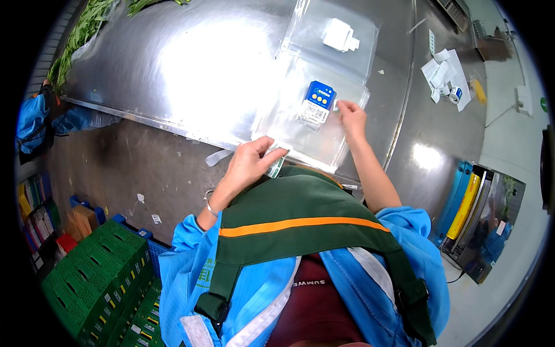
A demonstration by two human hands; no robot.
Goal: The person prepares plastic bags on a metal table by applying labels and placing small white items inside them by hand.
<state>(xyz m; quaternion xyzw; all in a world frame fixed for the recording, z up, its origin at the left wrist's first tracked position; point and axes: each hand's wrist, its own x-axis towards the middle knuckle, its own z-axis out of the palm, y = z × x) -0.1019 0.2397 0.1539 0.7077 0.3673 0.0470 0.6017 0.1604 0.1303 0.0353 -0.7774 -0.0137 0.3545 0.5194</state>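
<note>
on table [387, 98], blue labels [318, 103] atop clear bags [315, 141]; left hand [248, 162] pinching strip [276, 166].

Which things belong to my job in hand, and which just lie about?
Seemingly in use:
green-white paper labels, in left hand
blue-white rectangular card, beside right hand
flat clear plastic bags

Seemingly lying about:
loose white papers
stacked green plastic crates

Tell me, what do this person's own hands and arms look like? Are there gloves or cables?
Both the left hand and right hand are bare, with no gloves or cables visible. A thin, pale bracelet circles the left wrist; none shows on the right. Bright blue sleeves bunch around both forearms.
</note>
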